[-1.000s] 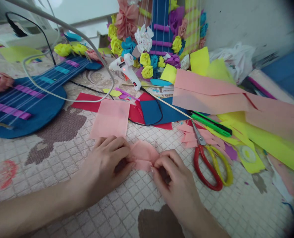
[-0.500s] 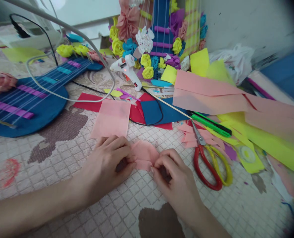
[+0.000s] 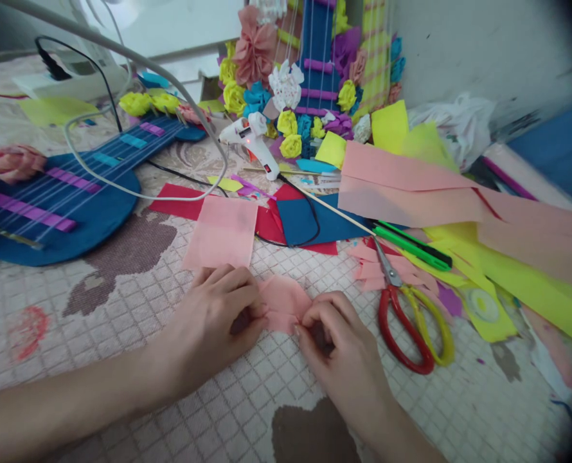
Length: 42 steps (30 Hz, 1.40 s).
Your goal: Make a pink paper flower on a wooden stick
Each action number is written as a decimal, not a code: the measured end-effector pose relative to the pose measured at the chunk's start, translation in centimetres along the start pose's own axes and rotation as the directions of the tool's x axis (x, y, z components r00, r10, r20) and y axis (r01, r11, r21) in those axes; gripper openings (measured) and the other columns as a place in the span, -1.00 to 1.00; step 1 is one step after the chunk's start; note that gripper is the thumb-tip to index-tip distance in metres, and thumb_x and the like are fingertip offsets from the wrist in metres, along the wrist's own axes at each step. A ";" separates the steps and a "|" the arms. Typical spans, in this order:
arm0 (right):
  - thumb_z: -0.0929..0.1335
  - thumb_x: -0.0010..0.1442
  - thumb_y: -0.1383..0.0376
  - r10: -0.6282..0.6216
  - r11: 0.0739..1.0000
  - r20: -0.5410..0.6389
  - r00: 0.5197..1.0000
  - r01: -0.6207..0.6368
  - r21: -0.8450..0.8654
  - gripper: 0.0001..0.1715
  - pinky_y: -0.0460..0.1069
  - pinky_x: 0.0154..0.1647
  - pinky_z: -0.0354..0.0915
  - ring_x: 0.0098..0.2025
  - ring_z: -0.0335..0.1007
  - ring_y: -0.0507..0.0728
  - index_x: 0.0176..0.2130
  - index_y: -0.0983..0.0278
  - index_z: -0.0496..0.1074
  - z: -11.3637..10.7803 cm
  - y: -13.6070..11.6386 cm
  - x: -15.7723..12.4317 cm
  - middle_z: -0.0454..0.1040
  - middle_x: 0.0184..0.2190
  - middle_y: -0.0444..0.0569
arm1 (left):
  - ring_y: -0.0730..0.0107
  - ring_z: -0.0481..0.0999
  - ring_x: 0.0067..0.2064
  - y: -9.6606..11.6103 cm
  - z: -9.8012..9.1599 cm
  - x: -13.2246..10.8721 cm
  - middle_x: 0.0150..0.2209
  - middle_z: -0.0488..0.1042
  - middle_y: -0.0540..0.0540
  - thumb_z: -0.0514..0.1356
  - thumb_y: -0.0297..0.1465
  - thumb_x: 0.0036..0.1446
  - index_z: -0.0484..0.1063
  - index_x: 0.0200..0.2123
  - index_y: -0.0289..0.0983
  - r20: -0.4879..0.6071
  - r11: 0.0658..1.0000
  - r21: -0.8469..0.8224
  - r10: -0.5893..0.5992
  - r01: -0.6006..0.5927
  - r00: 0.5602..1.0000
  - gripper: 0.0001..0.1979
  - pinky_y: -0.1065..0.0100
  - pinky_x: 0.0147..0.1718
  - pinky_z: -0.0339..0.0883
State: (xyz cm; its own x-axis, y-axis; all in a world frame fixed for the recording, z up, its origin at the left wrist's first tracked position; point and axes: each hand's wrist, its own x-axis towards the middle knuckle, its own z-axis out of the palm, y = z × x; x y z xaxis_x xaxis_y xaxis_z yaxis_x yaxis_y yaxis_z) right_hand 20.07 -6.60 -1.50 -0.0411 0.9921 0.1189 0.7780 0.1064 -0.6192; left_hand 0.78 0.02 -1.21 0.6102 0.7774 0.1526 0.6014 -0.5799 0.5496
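Fold work, seemingly, on small pink paper (image 3: 285, 299) pinched between fingers of left hand (image 3: 213, 319) and right hand (image 3: 348, 354), judged to need even pressure next.

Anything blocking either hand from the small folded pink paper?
Nothing visible. The left hand pinches the folded pink paper at its left edge, the right hand at its right. The scissors lie off to the right; the flat pink square lies beyond the left hand.
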 end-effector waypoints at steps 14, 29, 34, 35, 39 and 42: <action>0.26 0.21 0.32 -0.018 0.999 0.056 0.998 0.020 -0.036 -0.93 -0.07 -0.47 0.23 -0.41 0.34 0.02 -0.27 0.19 0.34 -0.2 -0.4 0.1 0.34 -0.31 -0.09 | 0.33 0.32 -0.25 0.6 -1.0 0.3 -0.33 0.36 0.02 0.03 -0.48 0.18 0.38 -0.40 -0.22 0.135 0.994 -0.103 -0.009 0.023 0.991 -0.83 0.21 -0.23 0.04; 0.18 0.25 0.41 -0.072 0.997 0.072 0.995 0.074 -0.030 -0.84 -0.05 -0.33 0.27 -0.30 0.37 0.04 -0.25 0.20 0.28 -0.5 0.7 -0.3 0.31 -0.27 -0.07 | 0.32 0.36 -0.20 -0.1 -0.2 0.2 -0.30 0.40 0.02 0.06 -0.55 0.11 0.36 -0.38 -0.24 0.077 0.993 -0.113 -0.007 0.016 0.997 -0.86 0.20 -0.19 0.04; 0.19 0.25 0.39 -0.076 0.994 0.087 0.993 0.082 -0.072 -0.83 -0.06 -0.33 0.28 -0.33 0.37 0.02 -0.24 0.20 0.33 -0.6 0.3 -0.2 0.32 -0.26 -0.08 | 0.32 0.37 -0.16 -0.3 -0.7 0.2 -0.25 0.42 0.00 0.04 -0.49 0.16 0.44 -0.34 -0.20 0.095 0.994 -0.100 0.050 -0.040 0.994 -0.82 0.20 -0.14 0.06; 0.20 0.25 0.37 -0.077 0.994 0.084 0.993 0.084 -0.074 -0.86 -0.06 -0.33 0.28 -0.34 0.37 0.02 -0.24 0.21 0.32 -0.5 0.2 -0.2 0.32 -0.26 -0.08 | 0.31 0.37 -0.16 -0.2 -0.7 0.2 -0.25 0.42 -0.01 0.05 -0.47 0.16 0.44 -0.32 -0.20 0.097 0.995 -0.087 0.049 -0.041 0.994 -0.83 0.20 -0.15 0.07; 0.28 0.21 0.23 -0.064 0.987 0.034 0.997 0.068 -0.143 -0.89 -0.04 -0.36 0.30 -0.34 0.38 0.06 -0.27 0.23 0.31 0.0 -0.1 0.0 0.33 -0.29 -0.08 | 0.22 0.36 -0.21 0.5 -0.2 0.3 -0.31 0.39 -0.05 0.13 -0.30 0.13 0.39 -0.38 -0.27 0.070 0.998 0.056 -0.018 0.014 0.997 -0.85 0.18 -0.23 0.10; 0.30 0.17 0.31 -0.063 0.989 0.010 0.998 0.064 -0.135 -0.96 -0.05 -0.38 0.31 -0.35 0.39 0.05 -0.29 0.23 0.30 0.1 0.0 0.0 0.32 -0.29 -0.09 | 0.17 0.35 -0.19 0.7 0.2 0.3 -0.29 0.37 -0.07 0.15 -0.33 0.09 0.35 -0.37 -0.28 0.007 0.992 0.120 -0.029 0.028 1.000 -0.88 0.16 -0.24 0.12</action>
State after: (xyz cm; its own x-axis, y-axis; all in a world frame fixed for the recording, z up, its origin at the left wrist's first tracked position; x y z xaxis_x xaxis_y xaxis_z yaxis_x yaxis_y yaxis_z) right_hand 20.03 -6.60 -1.56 -0.0966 0.9840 0.1499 0.8513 0.1597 -0.4998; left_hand 1.46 -0.22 -0.96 0.5957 0.7925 0.1308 0.6763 -0.5827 0.4507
